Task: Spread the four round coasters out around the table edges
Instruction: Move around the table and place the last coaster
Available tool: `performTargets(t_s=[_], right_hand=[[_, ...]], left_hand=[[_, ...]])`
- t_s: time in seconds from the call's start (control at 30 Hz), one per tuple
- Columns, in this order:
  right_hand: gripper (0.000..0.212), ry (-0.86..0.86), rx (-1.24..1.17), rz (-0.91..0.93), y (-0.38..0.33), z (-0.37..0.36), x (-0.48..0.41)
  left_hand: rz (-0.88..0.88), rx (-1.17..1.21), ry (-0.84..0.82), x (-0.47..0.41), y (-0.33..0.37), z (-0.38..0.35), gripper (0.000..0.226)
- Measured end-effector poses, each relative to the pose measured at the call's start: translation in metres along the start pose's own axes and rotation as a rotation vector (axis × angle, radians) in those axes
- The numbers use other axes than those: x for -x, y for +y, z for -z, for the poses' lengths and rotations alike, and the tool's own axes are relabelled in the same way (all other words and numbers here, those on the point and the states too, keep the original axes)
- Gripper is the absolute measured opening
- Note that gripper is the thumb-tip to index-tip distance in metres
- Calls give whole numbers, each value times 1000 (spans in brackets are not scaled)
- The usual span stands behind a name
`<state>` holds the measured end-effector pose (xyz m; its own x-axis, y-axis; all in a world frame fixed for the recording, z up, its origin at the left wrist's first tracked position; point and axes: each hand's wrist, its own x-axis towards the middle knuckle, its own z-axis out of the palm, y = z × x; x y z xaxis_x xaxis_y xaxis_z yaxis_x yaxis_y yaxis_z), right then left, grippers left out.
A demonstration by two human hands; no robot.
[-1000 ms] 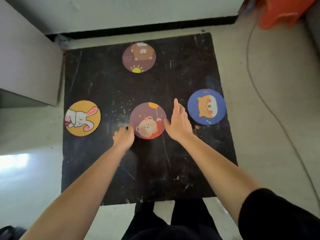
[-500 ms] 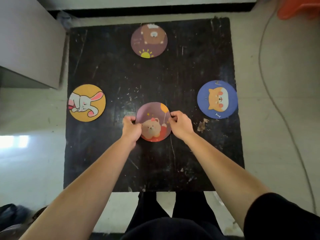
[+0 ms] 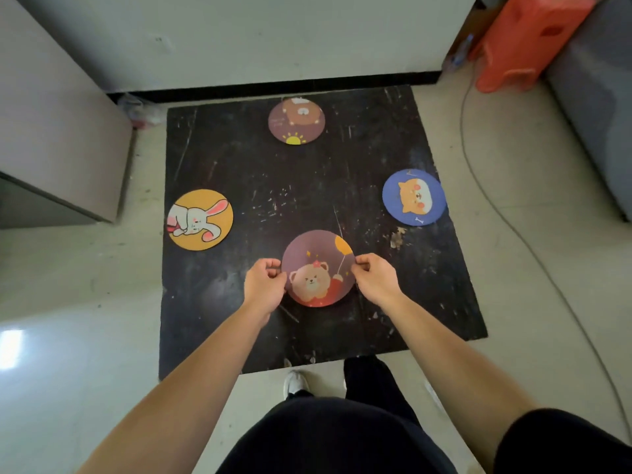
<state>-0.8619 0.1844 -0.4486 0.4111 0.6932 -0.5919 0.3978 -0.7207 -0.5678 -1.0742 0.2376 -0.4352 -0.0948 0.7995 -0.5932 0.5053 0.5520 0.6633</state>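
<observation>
On the black square table lie round coasters. A purple coaster with a bear and balloon is held by both hands: my left hand pinches its left edge, my right hand its right edge. It sits nearer the table's front than the middle. A yellow rabbit coaster lies at the left edge, a blue dog coaster at the right edge, and a purple bear-and-sun coaster at the far edge.
A grey cabinet stands left of the table. An orange plastic stool and a grey sofa side are at the back right. A cable runs along the floor on the right. My legs and a shoe are at the table's front edge.
Both hands closed on the bear-and-balloon coaster's edges and drew it toward the front of the table. The other coasters stayed where they were; the camera view shifted.
</observation>
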Motion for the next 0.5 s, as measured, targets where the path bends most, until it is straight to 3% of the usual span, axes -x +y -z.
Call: performTargets(t_s=[0.27, 0.5], right_hand=[[30, -19, 39, -42, 49, -34, 45], [49, -161, 143, -89, 73, -49, 52]], left_hand=[[77, 23, -58, 31, -73, -4, 27], [119, -50, -179, 46, -95, -5, 53]])
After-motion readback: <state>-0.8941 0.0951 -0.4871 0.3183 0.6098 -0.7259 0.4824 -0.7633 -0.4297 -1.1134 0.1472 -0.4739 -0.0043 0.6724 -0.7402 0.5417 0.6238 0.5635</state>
